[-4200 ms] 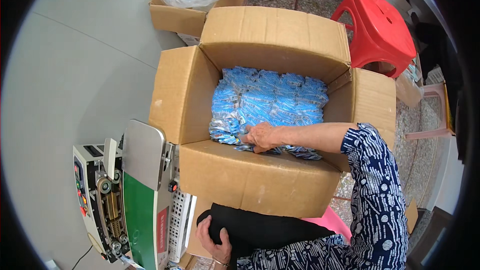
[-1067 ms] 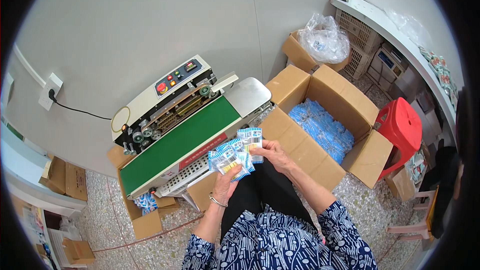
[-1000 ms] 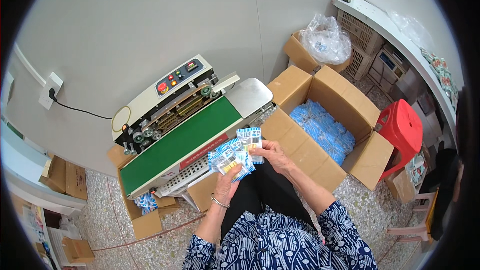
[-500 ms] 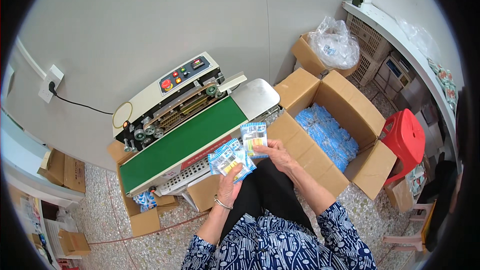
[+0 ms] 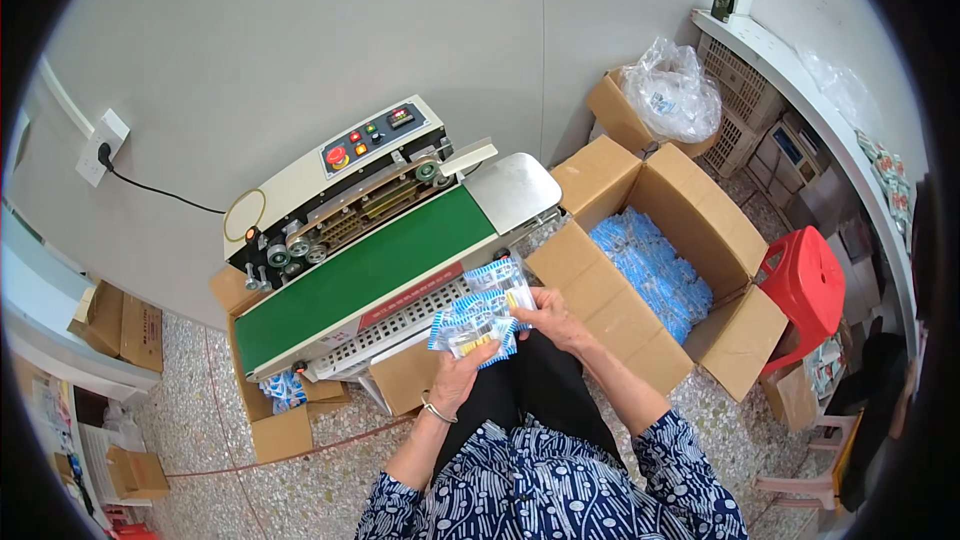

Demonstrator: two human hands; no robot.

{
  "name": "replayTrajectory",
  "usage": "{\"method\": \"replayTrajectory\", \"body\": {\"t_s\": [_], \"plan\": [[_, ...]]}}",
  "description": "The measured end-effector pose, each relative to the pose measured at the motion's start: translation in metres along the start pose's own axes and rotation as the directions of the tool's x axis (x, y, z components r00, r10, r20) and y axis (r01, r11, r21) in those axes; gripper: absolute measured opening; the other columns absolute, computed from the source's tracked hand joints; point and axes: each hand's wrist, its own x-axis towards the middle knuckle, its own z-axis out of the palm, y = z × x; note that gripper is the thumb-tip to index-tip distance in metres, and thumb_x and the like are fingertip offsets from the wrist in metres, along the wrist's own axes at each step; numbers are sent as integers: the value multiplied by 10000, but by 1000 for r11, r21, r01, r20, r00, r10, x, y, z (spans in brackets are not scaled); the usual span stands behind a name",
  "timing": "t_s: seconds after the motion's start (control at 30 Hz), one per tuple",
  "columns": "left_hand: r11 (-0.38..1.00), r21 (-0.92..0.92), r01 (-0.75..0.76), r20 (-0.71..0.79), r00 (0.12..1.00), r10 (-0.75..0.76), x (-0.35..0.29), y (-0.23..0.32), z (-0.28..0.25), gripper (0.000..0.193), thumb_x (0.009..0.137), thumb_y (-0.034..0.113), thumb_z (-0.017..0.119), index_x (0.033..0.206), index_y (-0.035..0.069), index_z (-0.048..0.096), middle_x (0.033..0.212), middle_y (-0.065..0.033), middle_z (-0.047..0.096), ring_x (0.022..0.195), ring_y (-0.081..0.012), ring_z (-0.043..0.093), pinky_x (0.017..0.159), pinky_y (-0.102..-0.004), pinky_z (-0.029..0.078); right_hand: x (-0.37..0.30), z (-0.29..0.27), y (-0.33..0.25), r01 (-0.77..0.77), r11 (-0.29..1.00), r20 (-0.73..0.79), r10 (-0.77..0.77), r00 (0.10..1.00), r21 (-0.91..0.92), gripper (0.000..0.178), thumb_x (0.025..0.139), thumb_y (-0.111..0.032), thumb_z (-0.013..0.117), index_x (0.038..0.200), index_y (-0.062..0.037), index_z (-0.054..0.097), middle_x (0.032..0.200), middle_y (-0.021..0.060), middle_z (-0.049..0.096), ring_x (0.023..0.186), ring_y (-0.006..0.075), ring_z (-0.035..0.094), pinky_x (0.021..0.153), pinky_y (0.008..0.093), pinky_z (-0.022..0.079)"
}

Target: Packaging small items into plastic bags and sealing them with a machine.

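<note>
Above my lap, my left hand (image 5: 460, 378) is closed on a few small clear plastic packets (image 5: 470, 318) with blue-and-white striped edges, fanned over each other. My right hand (image 5: 553, 321) pinches another such packet (image 5: 497, 278) by its lower right side. That packet is tilted, and its lower part meets the upper edge of the left hand's packets. Yellow print shows on the packets near both thumbs. Beyond my hands stands a band sealing machine with a green conveyor belt (image 5: 370, 280), and its control panel (image 5: 368, 138) has lit buttons.
An open cardboard box (image 5: 610, 312) full of blue-and-white packets (image 5: 652, 270) stands to the right. Beside it is a red plastic stool (image 5: 806, 285). Under the belt's left end, another box (image 5: 282, 437) holds some packets. A metal plate (image 5: 515, 195) extends the belt's right end.
My right hand has come slightly lower, and its packet now leans over against those in my left hand. The left hand's packets have shifted a little to the right.
</note>
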Motion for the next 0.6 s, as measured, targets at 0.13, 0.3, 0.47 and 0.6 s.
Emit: {"method": "replayTrajectory", "body": {"t_s": [0.13,0.3,0.47,0.6], "plan": [[999,-11,-40,-46,998,40,-2,0,1,384,776,-29,645,1140,44,544,1059,-41,613,972,-139,587,848,-279,475,-7,3,-5,-63,995,2,63,998,76,275,870,-228,608,1029,-3,620,907,33,652,768,85,598,577,220,494],[997,-44,-60,-152,987,53,0,-2,-2,430,764,-14,655,1164,50,514,1089,-48,592,1002,-156,577,865,-295,470,-10,0,2,-49,974,49,39,998,223,271,877,-210,602,1044,3,617,918,34,650,777,83,587,656,227,484],[998,-20,-61,-170,984,56,1,-7,-8,441,763,-22,653,1172,49,503,1099,-49,587,1006,-156,575,867,-295,470,-9,-1,2,17,997,-48,-13,999,77,240,849,-177,634,1005,5,632,898,40,653,745,82,576,620,228,465],[998,-50,-23,-134,991,16,4,-4,-7,454,762,-35,646,1180,43,489,1108,-56,580,1010,-163,574,872,-303,470,-6,-1,-1,0,997,-47,3,999,71,222,840,-159,644,980,13,625,904,53,650,745,91,580,610,234,475]]}}
